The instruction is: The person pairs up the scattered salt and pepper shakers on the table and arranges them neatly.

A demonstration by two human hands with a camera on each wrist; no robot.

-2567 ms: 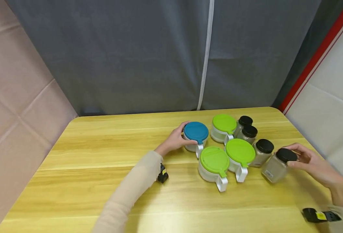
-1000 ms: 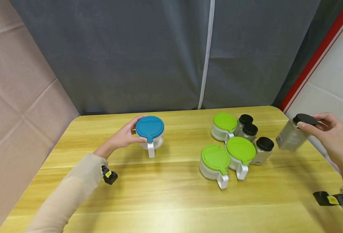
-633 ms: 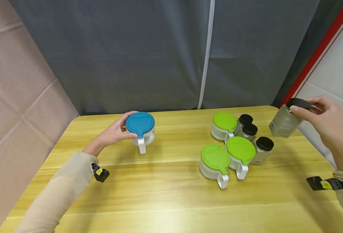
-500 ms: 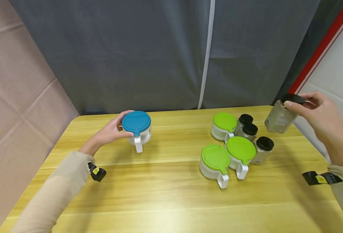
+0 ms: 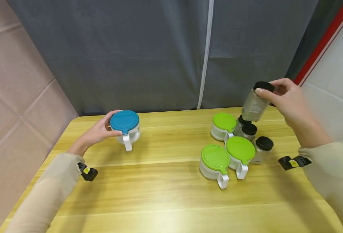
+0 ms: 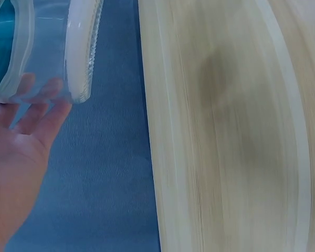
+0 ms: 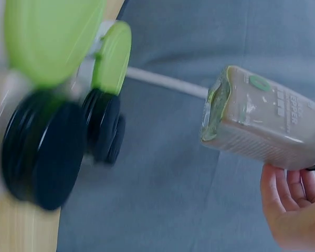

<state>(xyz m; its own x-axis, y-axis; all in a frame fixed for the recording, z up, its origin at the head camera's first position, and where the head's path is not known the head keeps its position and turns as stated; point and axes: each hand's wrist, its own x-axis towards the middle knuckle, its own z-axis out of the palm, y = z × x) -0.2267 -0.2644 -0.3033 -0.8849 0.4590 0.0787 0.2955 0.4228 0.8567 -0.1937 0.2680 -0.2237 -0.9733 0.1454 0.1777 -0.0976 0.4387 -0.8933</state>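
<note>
On the left, my left hand (image 5: 98, 130) grips a clear seasoning jar (image 5: 124, 121) with a blue lid and a white handle. Its base hangs above the table in the left wrist view, where fingers (image 6: 48, 123) press against the clear wall. My right hand (image 5: 289, 98) holds a pepper jar (image 5: 253, 106) by its black lid, tilted, in the air over the back right of the table. Its label, partly readable as "pepper", shows in the right wrist view, with the jar's base (image 7: 216, 107) facing left. Behind it, one black-lidded jar (image 5: 241, 122) is partly hidden.
Three green-lidded jars with white handles stand on the right: a back one (image 5: 224, 122), a middle one (image 5: 240, 149) and a front one (image 5: 215, 158). Beside them are more black-lidded jars (image 5: 249, 129), one nearer me (image 5: 263, 144). A grey curtain (image 5: 130, 58) hangs behind the wooden table (image 5: 159, 194).
The blue-lidded jar has gone left with my left hand, away from the green-lidded jars. My right hand has lifted the pepper jar off the table, first rightward, then up and back left.
</note>
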